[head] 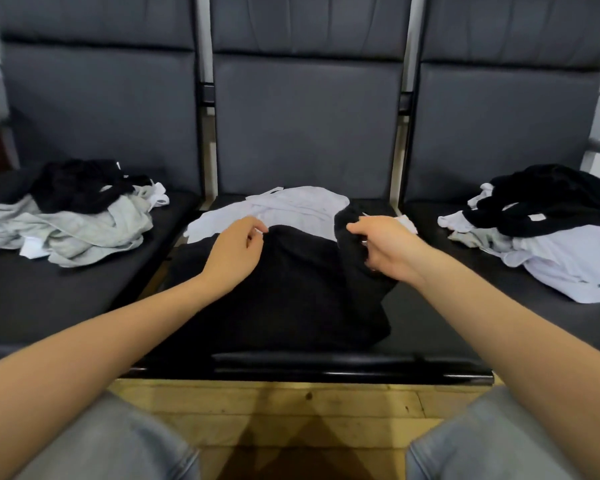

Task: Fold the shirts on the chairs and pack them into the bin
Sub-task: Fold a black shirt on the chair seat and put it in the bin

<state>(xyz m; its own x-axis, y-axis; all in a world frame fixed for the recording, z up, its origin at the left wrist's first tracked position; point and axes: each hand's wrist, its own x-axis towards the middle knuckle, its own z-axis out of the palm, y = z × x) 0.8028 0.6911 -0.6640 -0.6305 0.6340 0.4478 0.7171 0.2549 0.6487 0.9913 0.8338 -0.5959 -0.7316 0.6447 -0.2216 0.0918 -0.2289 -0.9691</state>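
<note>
Centrally, one black shirt (284, 299) – dark, matte, rumpled – lies on the middle chair seat (430, 327), overlapping one white shirt (291, 209) behind it. Two mixed heaps: left pile (70, 220), right pile (551, 233). Left hand (234, 251) hovers palm-down, fingers loosely curled, pinching the black hem. Right hand (388, 249) – grip clamped on a bunched black fold.

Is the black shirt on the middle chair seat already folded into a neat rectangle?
No: the black shirt lies bunched, its right side gripped by the right hand.
</note>
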